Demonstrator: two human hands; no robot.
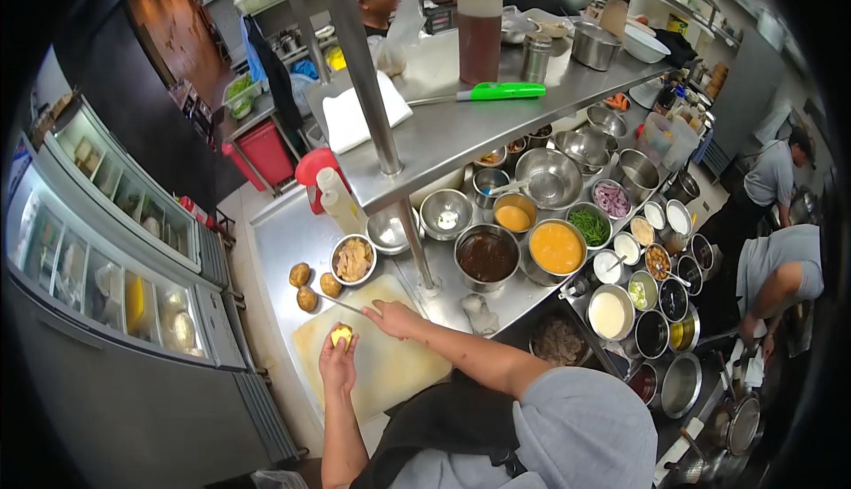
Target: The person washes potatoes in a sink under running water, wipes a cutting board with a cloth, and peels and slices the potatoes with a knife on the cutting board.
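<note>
My left hand (pixel 337 365) is closed around a piece of potato (pixel 341 336) with a yellow cut face and some brown skin. My right hand (pixel 395 320) grips a knife (pixel 339 304), its thin blade pointing left, just above the potato piece. Both hands are over a pale, stained cutting board (pixel 408 360). Past the knife tip, brown potatoes lie on the steel counter, one (pixel 300 273) farthest back and another (pixel 307 299) nearer me. A metal bowl (pixel 353 259) of pale yellowish-pink food pieces stands behind the board.
Right of the board stand pots of dark sauce (pixel 487 257) and orange sauce (pixel 557 246), with several smaller containers beyond. A steel shelf (pixel 443 156) on posts overhangs the counter, bearing a green-handled tool (pixel 505 91). Glass-fronted fridges (pixel 115 285) are at left. Other people (pixel 780 263) work at right.
</note>
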